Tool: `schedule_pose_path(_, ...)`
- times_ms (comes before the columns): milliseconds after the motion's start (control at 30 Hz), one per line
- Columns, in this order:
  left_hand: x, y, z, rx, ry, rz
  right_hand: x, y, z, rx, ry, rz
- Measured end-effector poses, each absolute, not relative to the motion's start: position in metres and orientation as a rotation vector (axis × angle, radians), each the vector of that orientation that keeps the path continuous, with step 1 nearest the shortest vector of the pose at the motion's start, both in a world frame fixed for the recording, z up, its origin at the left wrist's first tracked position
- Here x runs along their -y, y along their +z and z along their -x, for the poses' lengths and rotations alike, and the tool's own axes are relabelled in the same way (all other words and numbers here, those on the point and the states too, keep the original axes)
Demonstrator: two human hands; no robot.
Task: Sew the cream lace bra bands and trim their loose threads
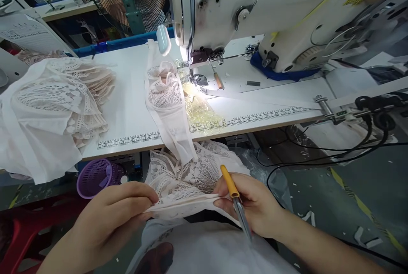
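Note:
A pale lace bra is stretched between my two hands, just below the table's front edge and above my lap. My left hand pinches its lower band at the left, fingers closed on the fabric. On the right, my right hand grips the same band between thumb and fingers. Yellow-handled scissors also sit in my right hand, their metal blades pointing down toward my lap. Another part of a white lace bra lies on the table beside the needle and hangs over the edge toward my hands.
A JUKI sewing machine stands over the white table, which has a printed ruler along its front. Stacked lace bras lie at left. A purple basket and red stool are below. Black cables hang at right.

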State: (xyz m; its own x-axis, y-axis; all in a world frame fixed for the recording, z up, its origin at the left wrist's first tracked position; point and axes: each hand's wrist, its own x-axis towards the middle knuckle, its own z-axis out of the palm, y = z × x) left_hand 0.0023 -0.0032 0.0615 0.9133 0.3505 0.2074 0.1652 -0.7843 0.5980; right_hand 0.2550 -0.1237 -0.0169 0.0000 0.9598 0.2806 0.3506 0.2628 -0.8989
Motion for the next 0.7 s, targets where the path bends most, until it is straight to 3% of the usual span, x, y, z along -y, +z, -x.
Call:
schedule_pose_path(467,0.006,0.066,-0.006,-0.563,0.546,-2.506,0.106,-0.002,-0.263,1.795,0.700,1.072)
schedule_pose_path(700,0.019,0.055,-0.002,-0.760,0.548,-1.987,0.106,-0.001,-0.265,1.866,0.758,1.100)
